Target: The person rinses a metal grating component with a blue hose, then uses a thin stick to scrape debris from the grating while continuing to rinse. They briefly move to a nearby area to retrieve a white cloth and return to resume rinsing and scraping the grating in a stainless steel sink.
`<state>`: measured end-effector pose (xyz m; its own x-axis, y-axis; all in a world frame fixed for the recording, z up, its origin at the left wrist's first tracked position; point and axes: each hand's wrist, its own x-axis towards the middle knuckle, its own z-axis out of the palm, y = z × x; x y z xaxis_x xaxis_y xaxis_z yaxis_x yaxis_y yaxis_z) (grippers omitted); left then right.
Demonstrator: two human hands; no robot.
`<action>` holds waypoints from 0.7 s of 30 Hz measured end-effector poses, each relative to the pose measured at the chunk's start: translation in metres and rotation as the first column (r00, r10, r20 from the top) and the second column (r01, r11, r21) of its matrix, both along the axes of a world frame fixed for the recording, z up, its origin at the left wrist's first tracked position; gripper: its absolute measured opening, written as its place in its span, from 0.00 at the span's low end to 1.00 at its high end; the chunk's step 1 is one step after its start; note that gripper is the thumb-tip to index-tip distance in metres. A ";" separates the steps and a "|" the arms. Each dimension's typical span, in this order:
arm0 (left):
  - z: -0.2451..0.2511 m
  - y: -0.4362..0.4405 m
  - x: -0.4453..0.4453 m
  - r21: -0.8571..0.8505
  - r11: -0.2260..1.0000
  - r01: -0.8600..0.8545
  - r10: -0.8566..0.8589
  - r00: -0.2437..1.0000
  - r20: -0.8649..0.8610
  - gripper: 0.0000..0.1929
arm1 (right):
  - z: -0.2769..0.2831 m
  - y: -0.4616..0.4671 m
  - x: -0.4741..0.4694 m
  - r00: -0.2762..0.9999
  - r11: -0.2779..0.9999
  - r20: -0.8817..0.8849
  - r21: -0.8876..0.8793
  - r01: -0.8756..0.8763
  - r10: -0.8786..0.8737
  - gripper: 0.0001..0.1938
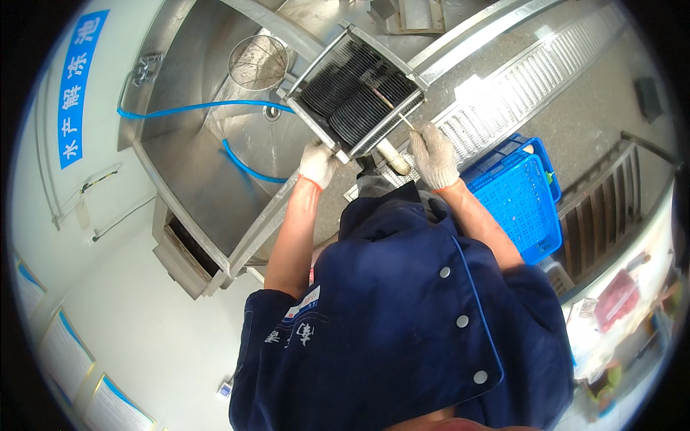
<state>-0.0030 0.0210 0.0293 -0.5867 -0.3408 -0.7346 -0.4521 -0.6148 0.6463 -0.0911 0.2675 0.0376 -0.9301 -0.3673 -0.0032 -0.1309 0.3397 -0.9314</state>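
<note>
A square metal-framed blade unit (pixel 358 116), apparently from a meat slicer, rests tilted on the rim of a stainless steel sink. Closely spaced dark discs fill it in two rows. My left hand (pixel 317 166), in a whitish knit glove with an orange cuff, grips the near corner of its frame (pixel 314 128). In my right hand (pixel 433 155), gloved the same way, is a thin stick (pixel 403 119). It crosses the frame's right edge, and its reddish far end lies over the discs. My left fingertips are partly hidden by the frame.
Inside the sink (pixel 178 188) are a blue hose (pixel 210 105) and a round mesh strainer (pixel 259 63). A pale pipe (pixel 393 157) lies below the unit. Right of me, blue plastic baskets (pixel 520 215) stand beside a floor drain grating (pixel 496 99) and a slatted metal rack (pixel 601 199).
</note>
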 end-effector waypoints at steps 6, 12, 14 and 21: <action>-0.010 -0.003 0.004 -0.008 0.998 0.059 -0.059 0.997 -0.054 0.15 | 0.014 0.003 -0.004 0.995 0.994 -0.103 0.107 -0.005 0.016 0.07; -0.026 -0.005 0.010 -0.117 0.988 0.097 -0.108 0.990 -0.092 0.14 | 0.032 0.007 -0.005 0.989 0.952 -0.119 0.303 -0.043 0.083 0.07; -0.029 -0.005 0.011 -0.232 0.954 0.191 -0.208 0.977 -0.049 0.13 | 0.027 0.001 -0.008 0.994 0.955 -0.086 0.293 -0.040 0.068 0.07; -0.028 -0.003 0.012 -0.336 0.923 0.186 -0.212 0.976 -0.041 0.10 | 0.005 -0.004 -0.006 0.999 0.997 -0.022 0.069 -0.037 0.039 0.07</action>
